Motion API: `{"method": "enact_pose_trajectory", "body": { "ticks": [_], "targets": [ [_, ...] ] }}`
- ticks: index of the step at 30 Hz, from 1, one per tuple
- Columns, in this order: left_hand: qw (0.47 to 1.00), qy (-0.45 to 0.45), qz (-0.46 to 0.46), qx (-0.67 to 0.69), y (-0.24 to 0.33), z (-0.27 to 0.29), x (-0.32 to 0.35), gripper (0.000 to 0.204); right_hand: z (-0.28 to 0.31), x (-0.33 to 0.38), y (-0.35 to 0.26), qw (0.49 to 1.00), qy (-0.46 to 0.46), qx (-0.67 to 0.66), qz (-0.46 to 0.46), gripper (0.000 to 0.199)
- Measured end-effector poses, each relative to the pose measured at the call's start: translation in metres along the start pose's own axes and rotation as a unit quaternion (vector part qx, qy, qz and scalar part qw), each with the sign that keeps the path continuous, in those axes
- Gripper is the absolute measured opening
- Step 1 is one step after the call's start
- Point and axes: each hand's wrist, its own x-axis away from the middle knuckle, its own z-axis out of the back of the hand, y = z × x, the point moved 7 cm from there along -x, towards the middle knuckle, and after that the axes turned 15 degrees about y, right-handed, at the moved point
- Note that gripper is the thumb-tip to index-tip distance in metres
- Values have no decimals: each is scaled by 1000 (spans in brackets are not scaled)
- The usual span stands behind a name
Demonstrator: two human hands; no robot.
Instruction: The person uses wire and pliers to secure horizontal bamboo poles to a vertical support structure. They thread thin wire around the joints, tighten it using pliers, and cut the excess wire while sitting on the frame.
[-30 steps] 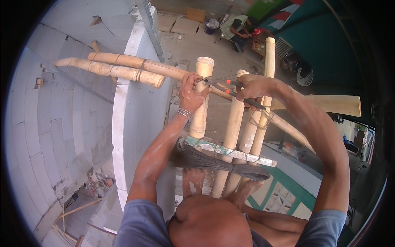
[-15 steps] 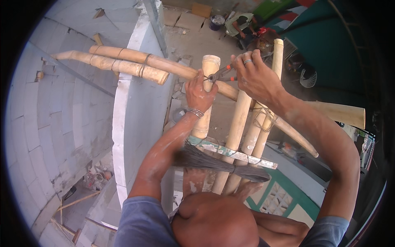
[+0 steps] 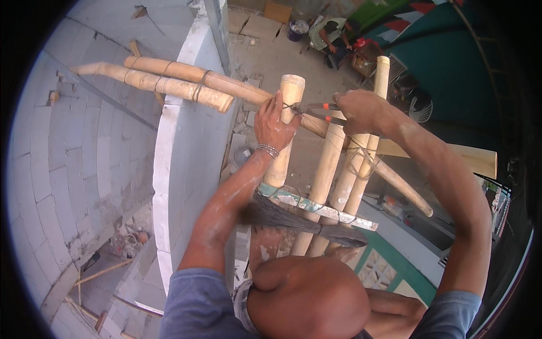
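A: What is the left hand [image 3: 275, 120] doing?

B: It is wrapped tight around the top of the upright bamboo pole [image 3: 284, 133]. The grip is closed all the way on the pole.

A: And the right hand [image 3: 359, 111]?

B: It holds the pliers [image 3: 318, 111] with the red handles. Its grip is closed on the handles. The pliers' tip bites a thin wire [image 3: 291, 105] at the top of that pole, right by the left fingers.

A: What has changed since a second ago?

B: The right hand has lifted up and moved away from the poles beside it. The pliers now lie flat and point at the pole top. The left hand has stayed on the pole.

A: So what does that mean?

B: I think the wire is being pulled or twisted tight, to tie the pole to the slanted bamboo [image 3: 203, 79] that crosses behind it.

A: What else is near?

B: More bamboo poles [image 3: 354, 164] stand just to the right, tied with wire. A dark broom [image 3: 299, 219] lies across them lower down. A grey block wall [image 3: 186, 152] is on the left.
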Motion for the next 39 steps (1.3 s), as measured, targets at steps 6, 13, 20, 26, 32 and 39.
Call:
{"method": "enact_pose_trajectory", "body": {
  "ticks": [6,13,20,26,32,39],
  "targets": [
    [1000,21,3,17,2,2,0,80,9,26,-31,807,360,411,223,47],
    [999,25,25,35,0,3,0,79,17,-10,-18,719,418,491,260,43],
    [998,21,25,49,1,0,-1,81,45,-82,-5,821,340,354,291,12],
    [998,24,22,50,0,0,-1,80,51,-117,4,846,333,291,298,8],
    [999,22,5,34,3,-1,0,79,42,-142,15,838,354,244,337,14],
    [997,51,-54,14,13,-6,0,77,37,-153,27,878,310,222,289,8]
  ]
}}
